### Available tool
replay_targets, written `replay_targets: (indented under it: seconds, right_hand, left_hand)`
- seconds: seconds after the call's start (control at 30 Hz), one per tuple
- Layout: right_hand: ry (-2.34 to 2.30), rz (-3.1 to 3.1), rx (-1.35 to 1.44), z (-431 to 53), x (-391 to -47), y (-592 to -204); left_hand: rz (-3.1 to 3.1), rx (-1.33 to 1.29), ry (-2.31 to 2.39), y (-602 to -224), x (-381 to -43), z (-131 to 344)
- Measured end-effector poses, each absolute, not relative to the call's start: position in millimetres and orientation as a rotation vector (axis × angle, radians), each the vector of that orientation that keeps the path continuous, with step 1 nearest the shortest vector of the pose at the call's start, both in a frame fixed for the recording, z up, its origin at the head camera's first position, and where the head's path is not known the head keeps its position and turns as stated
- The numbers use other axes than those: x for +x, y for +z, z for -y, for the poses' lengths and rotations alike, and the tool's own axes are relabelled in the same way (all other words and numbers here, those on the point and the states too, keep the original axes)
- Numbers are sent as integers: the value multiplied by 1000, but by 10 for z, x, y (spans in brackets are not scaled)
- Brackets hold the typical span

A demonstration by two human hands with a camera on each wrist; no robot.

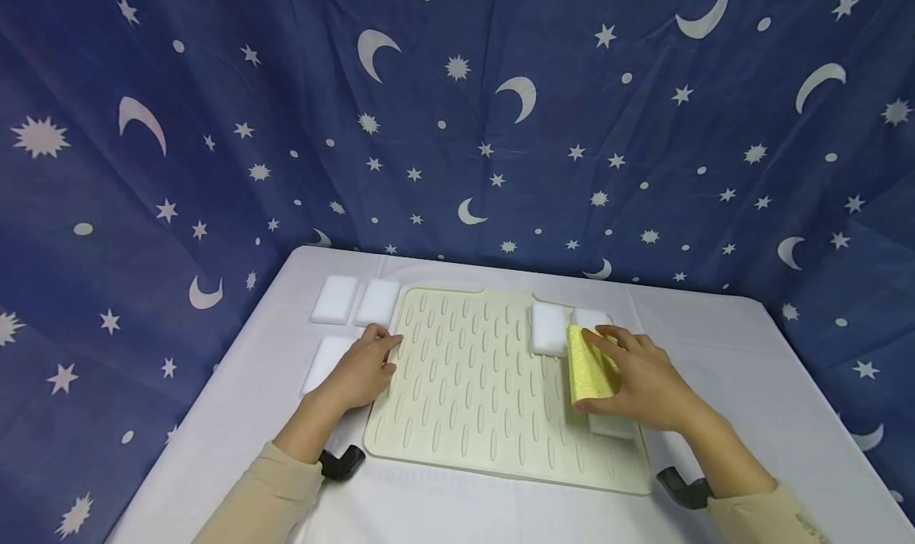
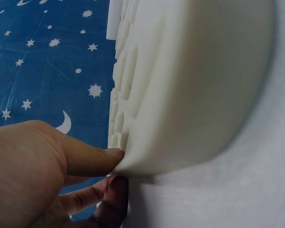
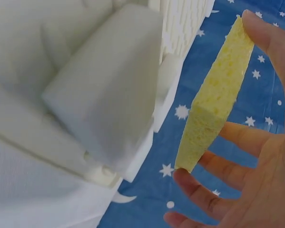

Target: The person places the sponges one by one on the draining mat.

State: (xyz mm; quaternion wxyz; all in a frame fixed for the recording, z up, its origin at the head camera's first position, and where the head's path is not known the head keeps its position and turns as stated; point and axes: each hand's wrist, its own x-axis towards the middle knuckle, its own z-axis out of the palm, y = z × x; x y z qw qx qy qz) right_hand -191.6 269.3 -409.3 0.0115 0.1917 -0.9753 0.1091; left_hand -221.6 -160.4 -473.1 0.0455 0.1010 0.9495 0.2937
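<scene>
A cream mat [image 1: 465,385] with raised oval ridges lies on the white table. My left hand [image 1: 360,369] pinches its left edge; in the left wrist view the thumb [image 2: 97,159] presses the rim from one side, with curled fingers at the other. My right hand [image 1: 646,381] holds a yellow sponge [image 1: 592,369] tilted above the mat's right part, thumb on one end and fingertips on the other. Beneath and behind it, white sponge blocks [image 1: 549,329] rest on the mat, one partly hidden by the yellow sponge. The right wrist view shows a nearby white block [image 3: 109,85].
Left of the mat, three white blocks [image 1: 334,299] lie on the white tablecloth [image 1: 457,508], one partly covered by my left hand. Black pieces [image 1: 341,463] sit at both wrists. A blue curtain [image 1: 443,171] with moons and stars hangs behind the table.
</scene>
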Motion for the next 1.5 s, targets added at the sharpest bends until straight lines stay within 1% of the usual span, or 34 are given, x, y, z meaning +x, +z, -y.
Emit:
replay_targets:
  seconds: [0.97, 1.5]
  right_hand:
    - [263, 3061, 620, -2255, -1775, -4227]
    - [236, 3109, 590, -2143, -1752, -4351]
  left_hand:
    - [-2901, 326, 911, -4716, -2215, 1610]
    - [-2895, 326, 906, -4708, -2211, 1613]
